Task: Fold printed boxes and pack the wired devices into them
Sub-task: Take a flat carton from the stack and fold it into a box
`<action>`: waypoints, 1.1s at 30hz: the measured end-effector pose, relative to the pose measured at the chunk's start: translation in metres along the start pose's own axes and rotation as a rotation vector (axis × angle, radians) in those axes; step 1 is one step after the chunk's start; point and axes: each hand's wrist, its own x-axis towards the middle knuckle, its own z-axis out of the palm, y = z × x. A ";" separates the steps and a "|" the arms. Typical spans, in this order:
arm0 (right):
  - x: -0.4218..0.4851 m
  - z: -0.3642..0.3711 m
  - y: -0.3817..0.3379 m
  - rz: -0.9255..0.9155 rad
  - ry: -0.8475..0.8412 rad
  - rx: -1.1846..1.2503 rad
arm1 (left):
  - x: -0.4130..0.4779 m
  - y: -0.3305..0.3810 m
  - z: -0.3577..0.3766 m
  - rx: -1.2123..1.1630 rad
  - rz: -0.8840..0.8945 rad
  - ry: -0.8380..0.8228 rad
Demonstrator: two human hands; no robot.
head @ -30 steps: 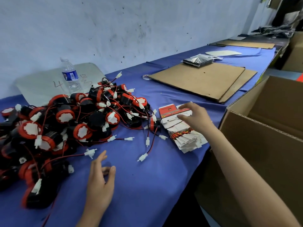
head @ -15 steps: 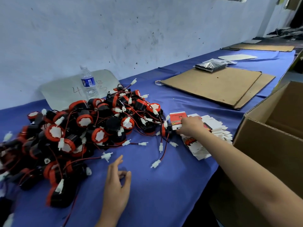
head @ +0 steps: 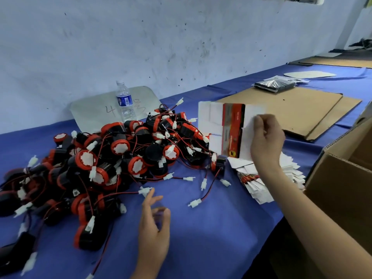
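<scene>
My right hand (head: 266, 137) pinches a flat printed box (head: 227, 129), white with a red and black panel, and holds it upright above the table. Below it lies the stack of flat boxes (head: 261, 184), fanned out near the table's front edge. A big pile of black and red wired devices (head: 112, 160) with white connectors fills the left half of the blue table (head: 211, 228). My left hand (head: 154, 228) hovers over the cloth in front of the pile, fingers loosely spread, holding nothing.
An open brown carton (head: 342, 190) stands at the right edge. Cardboard sheets (head: 291, 109) lie beyond the box, with a black wrapped packet (head: 274, 85) on them. A water bottle (head: 123, 101) stands by the wall on a grey board (head: 92, 111).
My right hand has lifted one flat box off the stack and raised it upright. The left hand stays in front of the pile, hardly moved.
</scene>
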 end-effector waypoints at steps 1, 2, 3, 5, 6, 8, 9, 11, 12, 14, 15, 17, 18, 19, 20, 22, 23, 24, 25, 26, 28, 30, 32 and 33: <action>-0.017 0.003 -0.008 0.078 -0.089 0.062 | -0.001 0.002 0.000 -0.046 -0.003 0.010; -0.038 0.006 -0.013 0.154 -0.201 0.097 | -0.002 0.003 0.001 -0.082 -0.001 0.008; -0.061 0.009 -0.014 0.243 -0.300 0.136 | -0.004 0.004 0.001 -0.101 0.003 -0.009; -0.103 0.016 -0.012 0.457 -0.403 0.242 | -0.007 0.008 0.003 -0.144 -0.005 -0.044; -0.119 0.019 -0.012 0.559 -0.408 0.276 | -0.008 0.008 0.004 -0.154 0.002 -0.054; -0.141 0.023 -0.011 0.652 -0.394 0.325 | -0.006 0.005 0.003 -0.145 -0.002 -0.042; -0.148 0.024 -0.011 0.627 -0.408 0.325 | -0.005 0.005 0.002 -0.141 -0.024 -0.029; -0.155 0.026 -0.011 0.440 -0.498 0.172 | -0.003 0.002 -0.001 -0.121 -0.038 -0.014; -0.157 0.027 -0.010 0.302 -0.567 0.034 | -0.002 0.001 -0.002 -0.108 -0.036 -0.018; -0.158 0.026 -0.001 -0.007 -0.698 -0.265 | -0.002 0.000 -0.003 -0.079 -0.031 -0.031; -0.157 0.027 0.004 -0.143 -0.762 -0.381 | -0.002 0.000 -0.003 -0.061 -0.019 -0.032; -0.150 0.028 0.006 -0.265 -0.879 -0.484 | -0.003 0.000 -0.002 -0.022 0.005 -0.027; -0.146 0.028 0.007 -0.254 -0.919 -0.489 | -0.004 0.000 -0.002 -0.005 0.014 -0.028; -0.141 0.028 0.006 -0.222 -0.946 -0.481 | -0.004 0.000 -0.002 0.005 0.024 -0.031; -0.138 0.029 0.006 -0.187 -0.959 -0.463 | -0.004 0.000 -0.003 0.008 0.028 -0.033; -0.137 0.029 0.002 -0.114 -0.962 -0.404 | -0.005 0.000 -0.003 -0.001 0.020 -0.037; -0.139 0.029 -0.001 -0.079 -0.949 -0.377 | -0.006 0.000 -0.003 0.001 0.018 -0.047; -0.144 0.029 -0.003 -0.044 -0.923 -0.356 | -0.006 0.000 -0.002 0.011 0.024 -0.055; -0.150 0.029 -0.007 -0.014 -0.875 -0.347 | -0.007 0.000 -0.001 0.025 0.037 -0.057; -0.156 0.030 -0.010 0.003 -0.815 -0.356 | -0.007 0.000 0.000 0.033 0.046 -0.058; -0.165 0.033 -0.018 -0.001 -0.692 -0.397 | -0.007 0.002 0.001 0.037 0.056 -0.051; -0.170 0.038 -0.026 -0.020 -0.607 -0.404 | -0.007 0.002 0.000 0.012 0.054 -0.022; -0.171 0.041 -0.031 -0.048 -0.551 -0.390 | -0.007 0.002 0.000 -0.010 0.054 0.008; -0.170 0.042 -0.033 -0.065 -0.524 -0.383 | -0.006 0.001 0.000 -0.017 0.059 0.018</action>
